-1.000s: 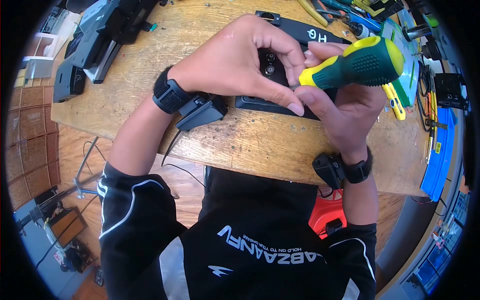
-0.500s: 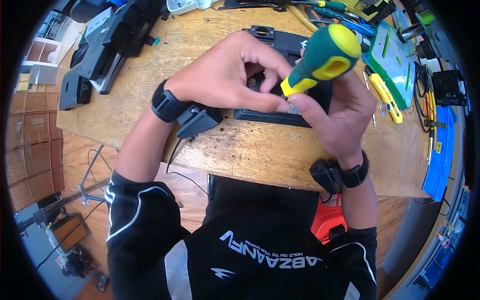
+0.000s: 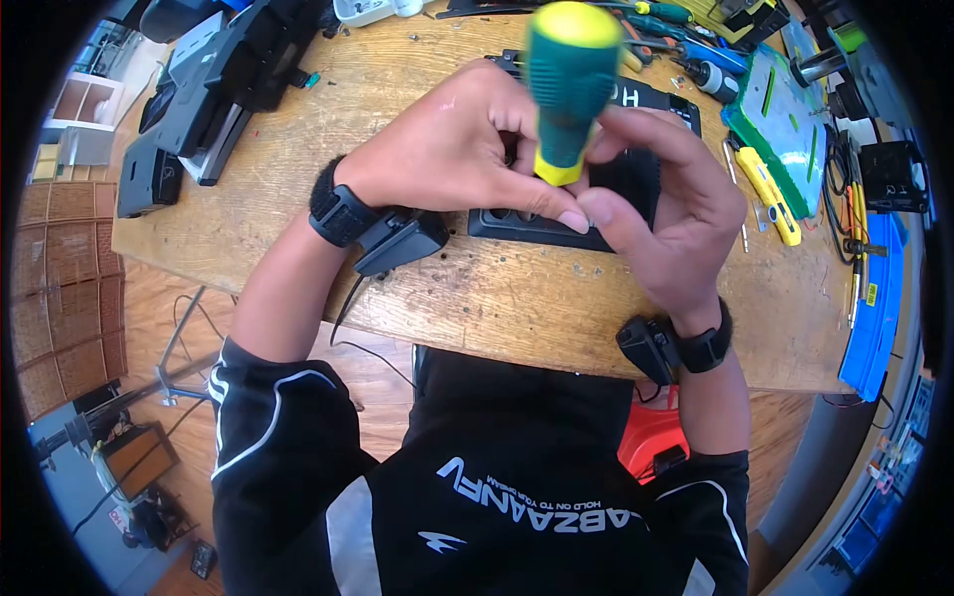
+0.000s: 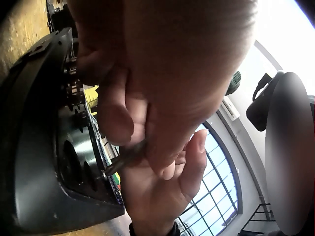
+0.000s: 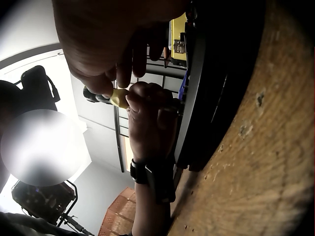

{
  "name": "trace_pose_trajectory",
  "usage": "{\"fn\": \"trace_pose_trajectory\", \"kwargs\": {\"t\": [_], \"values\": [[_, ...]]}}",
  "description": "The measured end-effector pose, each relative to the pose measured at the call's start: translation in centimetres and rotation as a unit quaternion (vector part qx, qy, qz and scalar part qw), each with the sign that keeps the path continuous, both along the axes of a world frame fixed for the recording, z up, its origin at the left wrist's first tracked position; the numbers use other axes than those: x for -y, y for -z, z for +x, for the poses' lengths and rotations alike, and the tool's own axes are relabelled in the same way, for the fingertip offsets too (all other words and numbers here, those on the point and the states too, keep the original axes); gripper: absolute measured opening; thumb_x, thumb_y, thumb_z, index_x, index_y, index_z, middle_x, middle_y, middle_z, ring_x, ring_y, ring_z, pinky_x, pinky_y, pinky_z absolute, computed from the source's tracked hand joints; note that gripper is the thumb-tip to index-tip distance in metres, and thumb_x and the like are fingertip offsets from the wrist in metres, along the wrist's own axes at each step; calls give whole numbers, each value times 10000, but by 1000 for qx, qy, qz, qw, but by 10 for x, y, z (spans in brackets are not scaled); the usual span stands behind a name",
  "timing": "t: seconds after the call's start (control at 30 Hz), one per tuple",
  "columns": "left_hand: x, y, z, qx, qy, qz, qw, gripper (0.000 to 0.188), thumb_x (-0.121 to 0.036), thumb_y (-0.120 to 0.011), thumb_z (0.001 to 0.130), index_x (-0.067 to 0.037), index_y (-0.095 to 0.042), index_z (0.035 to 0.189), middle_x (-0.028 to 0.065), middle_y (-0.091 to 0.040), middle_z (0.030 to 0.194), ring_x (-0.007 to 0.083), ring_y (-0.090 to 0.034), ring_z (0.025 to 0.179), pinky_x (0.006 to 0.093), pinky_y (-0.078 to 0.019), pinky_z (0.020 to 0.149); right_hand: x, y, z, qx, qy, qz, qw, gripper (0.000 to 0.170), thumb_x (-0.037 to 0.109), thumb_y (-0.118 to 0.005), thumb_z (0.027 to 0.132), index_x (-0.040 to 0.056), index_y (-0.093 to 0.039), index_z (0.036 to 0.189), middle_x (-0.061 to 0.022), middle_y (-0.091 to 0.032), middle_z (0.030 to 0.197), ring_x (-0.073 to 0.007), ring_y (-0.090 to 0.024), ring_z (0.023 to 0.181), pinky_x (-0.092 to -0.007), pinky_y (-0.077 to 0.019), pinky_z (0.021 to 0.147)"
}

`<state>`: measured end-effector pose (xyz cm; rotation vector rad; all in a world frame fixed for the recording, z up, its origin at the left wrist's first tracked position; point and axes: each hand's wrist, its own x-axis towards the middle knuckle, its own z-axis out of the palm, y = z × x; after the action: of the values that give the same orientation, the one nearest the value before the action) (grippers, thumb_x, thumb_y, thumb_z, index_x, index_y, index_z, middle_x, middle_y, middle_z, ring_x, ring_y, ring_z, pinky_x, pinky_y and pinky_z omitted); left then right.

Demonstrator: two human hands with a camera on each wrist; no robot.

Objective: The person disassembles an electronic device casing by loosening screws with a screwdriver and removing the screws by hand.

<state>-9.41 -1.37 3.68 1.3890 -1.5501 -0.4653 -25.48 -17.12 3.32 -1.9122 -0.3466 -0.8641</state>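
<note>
A screwdriver with a green and yellow handle (image 3: 570, 89) stands nearly upright over a black device (image 3: 542, 230). My left hand (image 3: 442, 149) pinches its metal shaft (image 4: 127, 157) between thumb and fingers. The tip meets the glossy recessed face of the device (image 4: 34, 162) in the left wrist view; the exact contact is hard to tell. My right hand (image 3: 681, 199) has its thumb and fingertips on the handle's lower part, by the yellow collar (image 5: 118, 98). In the right wrist view, my right hand (image 5: 113, 44) is above my left hand (image 5: 150, 123).
Black equipment (image 3: 229, 89) stands at the table's left. A green-edged tray (image 3: 780, 139), a yellow cutter (image 3: 768, 196) and a blue tray (image 3: 873, 298) lie at the right. More tools, including a blue-handled one (image 3: 714, 57), lie at the back. The table's front edge runs before the torso.
The screwdriver handle has swung leftward, from pointing right through a lean to nearly upright. My right hand has turned with it and its fingers have shifted, while my left hand has stayed near the device.
</note>
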Motion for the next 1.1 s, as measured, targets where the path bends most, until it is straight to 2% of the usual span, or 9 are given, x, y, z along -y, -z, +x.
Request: {"fn": "trace_pose_trajectory", "kwargs": {"t": [0.17, 0.23, 0.27, 0.4, 0.53, 0.67, 0.87, 1.07, 1.1], "values": [[1, -10, -6, 13, 13, 15, 1000, 289, -240, -925, 746, -20, -758, 832, 52, -554, 581, 127, -502, 498, 277, -377, 484, -6, 6, -6, -29, 36, 50, 998, 544, 126, -926, 744, 20, -709, 1231, -69, -729, 995, -129, -706, 879, -240, -558, 776], [2, -12, -7, 80, 15, 1, 997, 291, -230, -927, 737, -23, -766, 864, 53, -569, 593, 150, -489, 486, 289, -388, 487, -7, 4, -9, -69, 29, 81, 994, 527, 139, -928, 751, 14, -714, 1215, -66, -747, 1026, -125, -714, 907, -239, -562, 803], [-1, -19, -3, 102, 28, 63, 992, 301, -184, -919, 707, -34, -779, 927, 67, -625, 664, 186, -518, 524, 313, -417, 514, -6, 1, -9, -81, 37, 70, 994, 519, 117, -915, 767, 10, -709, 1231, -63, -754, 1046, -120, -716, 931, -247, -567, 829], [-5, -17, 2, 97, 48, 84, 991, 238, -68, -845, 752, 3, -777, 969, 96, -680, 881, 214, -647, 707, 310, -494, 616, -4, -1, -8, -103, 23, 136, 985, 505, 56, -872, 807, -16, -687, 1271, -71, -749, 1046, -122, -705, 942, -272, -570, 852], [-5, -17, 1, 123, 73, 93, 985, 198, -50, -795, 810, -52, -802, 1008, 90, -681, 861, 242, -660, 731, 334, -493, 630, 16, -1, -9, -59, 33, 193, 979, 496, 21, -822, 858, -77, -632, 1306, -121, -729, 1071, -144, -681, 1006, -282, -547, 925], [-4, -18, 0, 152, 68, 82, 983, 164, -91, -816, 814, -55, -800, 973, 75, -683, 847, 237, -662, 720, 332, -486, 617, 38, 2, -4, -24, 100, 265, 959, 402, 73, -760, 941, -71, -636, 1295, -78, -705, 1110, -100, -648, 993, -238, -506, 913], [-3, -20, -5, 180, 30, 73, 981, 148, -168, -844, 801, -63, -771, 874, 39, -677, 816, 206, -657, 688, 319, -477, 599, 54, 14, 4, -32, 131, 348, 928, 402, 124, -771, 942, -62, -646, 1276, -43, -684, 1084, -72, -601, 870, -221, -484, 795], [-3, -22, 4, 138, 38, 88, 986, 163, -188, -844, 832, -54, -763, 877, 27, -683, 774, 152, -650, 661, 294, -454, 577, 54, 13, 6, -40, 137, 361, 922, 401, 132, -782, 933, -58, -653, 1262, -35, -683, 1067, -79, -597, 845, -224, -482, 785], [-5, -22, 9, 69, -4, 95, 993, 167, -196, -841, 849, -50, -766, 882, 13, -699, 783, 120, -650, 668, 271, -459, 580, 54, 13, 7, -40, 135, 359, 923, 401, 132, -783, 932, -58, -653, 1261, -34, -683, 1058, -78, -597, 843, -222, -481, 784]]}}
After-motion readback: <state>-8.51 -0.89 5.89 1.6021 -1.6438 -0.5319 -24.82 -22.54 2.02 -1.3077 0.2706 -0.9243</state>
